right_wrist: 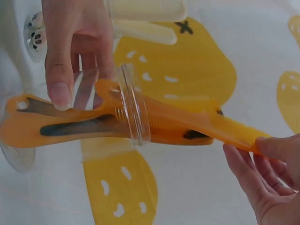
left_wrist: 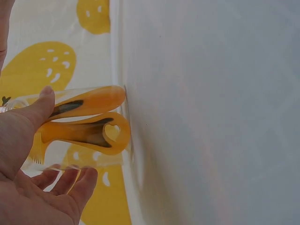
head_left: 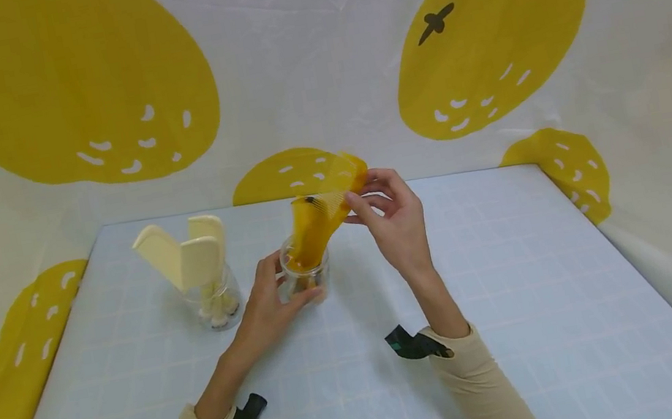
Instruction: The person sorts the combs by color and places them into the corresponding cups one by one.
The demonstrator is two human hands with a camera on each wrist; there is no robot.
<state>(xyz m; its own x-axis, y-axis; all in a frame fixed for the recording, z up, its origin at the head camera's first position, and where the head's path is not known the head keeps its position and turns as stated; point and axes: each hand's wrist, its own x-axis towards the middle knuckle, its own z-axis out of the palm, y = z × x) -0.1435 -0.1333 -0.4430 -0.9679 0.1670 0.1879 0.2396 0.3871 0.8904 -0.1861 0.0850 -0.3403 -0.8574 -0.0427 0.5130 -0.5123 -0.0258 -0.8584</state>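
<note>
A clear glass jar stands upright on the table with orange combs in it, handles down. My left hand holds the jar around its side, thumb at the near side and fingers behind. One orange comb leans against the jar's mouth, teeth end up. Another orange comb slants out to the right, and my right hand pinches its upper end between thumb and fingers. Through the glass in the left wrist view show two handles, one handle with a heart-shaped hole.
To the left stands a second clear jar holding several cream-coloured pieces with broad flat ends up. The pale blue table meets a white curtain with yellow fruit prints at its back and sides.
</note>
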